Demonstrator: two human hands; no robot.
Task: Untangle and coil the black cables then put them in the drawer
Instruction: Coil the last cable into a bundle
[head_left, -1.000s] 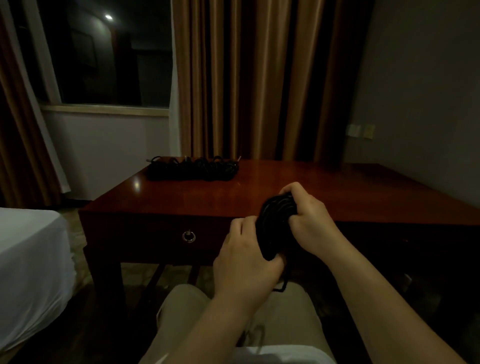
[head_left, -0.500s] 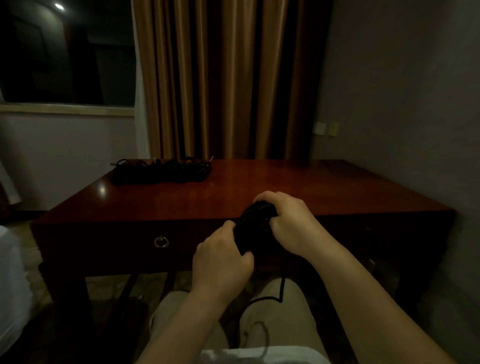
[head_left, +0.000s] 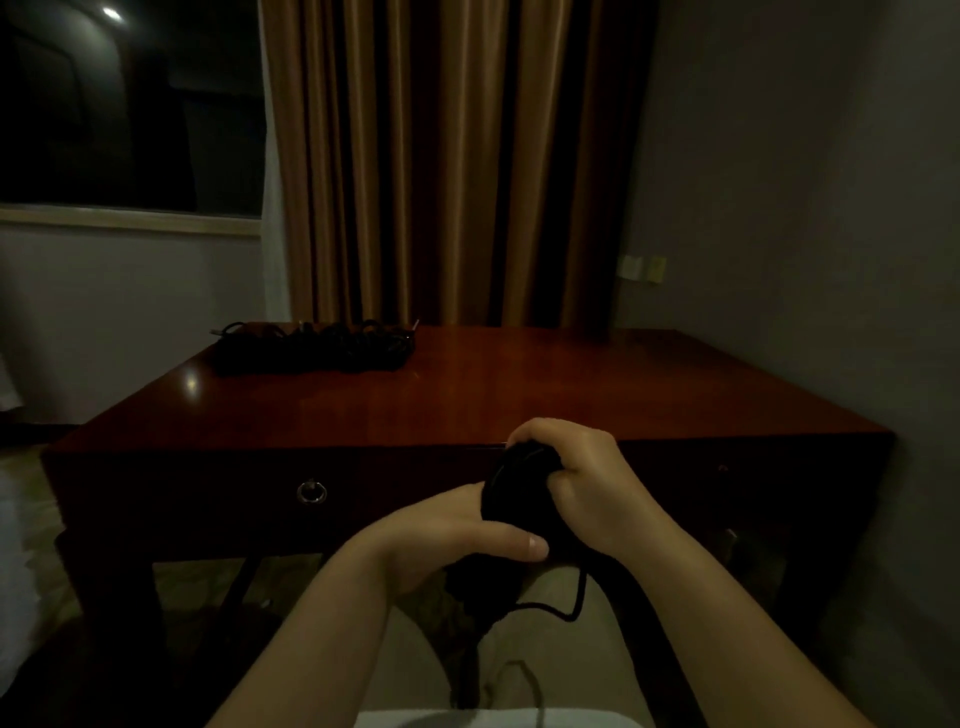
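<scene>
A coiled black cable (head_left: 519, 493) is held in front of the desk's front edge, between both hands. My right hand (head_left: 582, 483) grips its top and right side with curled fingers. My left hand (head_left: 457, 535) holds the lower left side, thumb stretched across the coil's bottom. A loose tail of the cable (head_left: 566, 608) hangs down over my lap. A pile of tangled black cables (head_left: 317, 345) lies at the far left of the dark red wooden desk (head_left: 519, 384). The drawer front, with its ring pull (head_left: 311, 491), is closed.
Brown curtains (head_left: 441, 156) hang behind the desk, with a dark window (head_left: 130, 104) to the left. A grey wall with a socket plate (head_left: 644, 267) stands close on the right. A white bed edge (head_left: 15, 571) shows at far left. My legs are under the desk's front.
My view has swung right, so the desk sits further left in view. Both hands, still on the coil, have come closer together; the left thumb now lies across the coil's bottom.
</scene>
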